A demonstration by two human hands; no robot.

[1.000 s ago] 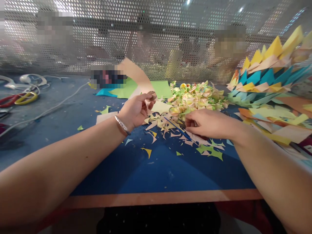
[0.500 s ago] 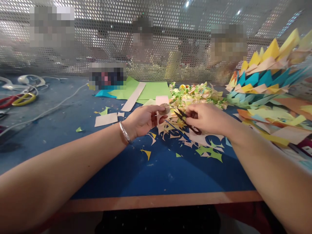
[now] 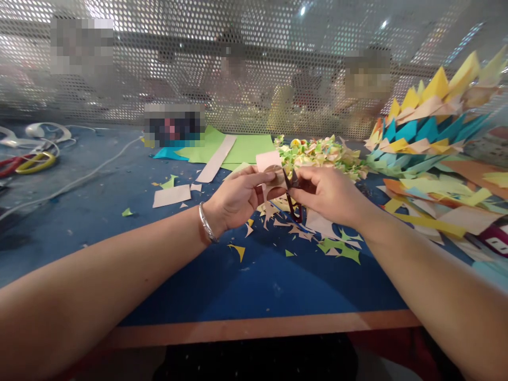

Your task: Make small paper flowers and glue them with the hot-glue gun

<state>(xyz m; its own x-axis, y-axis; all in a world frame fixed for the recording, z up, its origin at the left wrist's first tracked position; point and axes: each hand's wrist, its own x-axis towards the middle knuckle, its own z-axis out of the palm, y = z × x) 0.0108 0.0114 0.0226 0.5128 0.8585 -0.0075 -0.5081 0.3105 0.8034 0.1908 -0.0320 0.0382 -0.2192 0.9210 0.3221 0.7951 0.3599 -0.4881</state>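
Observation:
My left hand [image 3: 237, 198] pinches a pale pink paper strip [image 3: 268, 160] between thumb and fingers. A round disc [image 3: 279, 177] lies against the strip under my thumb; its material I cannot make out. In my right hand [image 3: 331, 194] is a pair of dark-handled scissors [image 3: 293, 205], its blades up at the right edge of the strip. Cut paper scraps [image 3: 273, 211] lie on the blue table below both hands. Behind the right hand is a heap of small green, yellow and pink paper pieces [image 3: 325, 153].
Green paper sheets [image 3: 250, 149] and a pale paper strip [image 3: 217, 159] lie farther back. At right stands a layered folded-paper piece [image 3: 428, 129] beside loose coloured strips [image 3: 440, 209]. Yellow-handled scissors [image 3: 36, 162] and a white cable [image 3: 91, 177] are at left. A perforated metal screen [image 3: 254, 69] stands behind.
My right hand has moved left, bringing the scissors from beside the paper to its right edge. My left hand has shifted slightly right with the strip, which is now tilted.

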